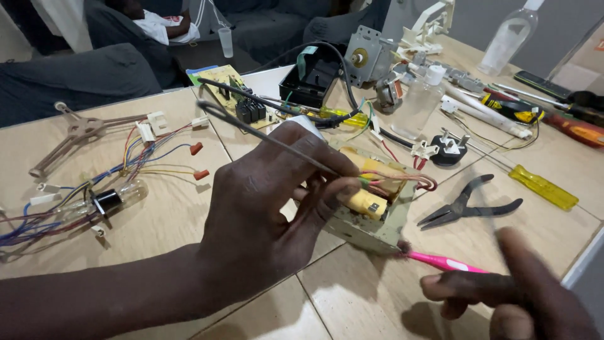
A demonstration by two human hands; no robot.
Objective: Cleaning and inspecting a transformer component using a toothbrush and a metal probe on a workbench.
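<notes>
tiled worktop [189, 226]: left hand [264, 214] grips transformer [371, 201]; right hand [503, 296] fingers pinch pink toothbrush [440, 261].

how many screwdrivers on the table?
3 visible. A yellow-handled one right of the pliers; a black-and-yellow one and an orange one near the far right edge. More may be hidden in the clutter.

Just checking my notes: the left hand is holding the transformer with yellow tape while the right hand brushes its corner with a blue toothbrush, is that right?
Not quite: the toothbrush is pink, not blue, as the head view shows. The rest holds: the left hand holds the transformer with yellow tape, and the right hand brushes its corner.
</notes>
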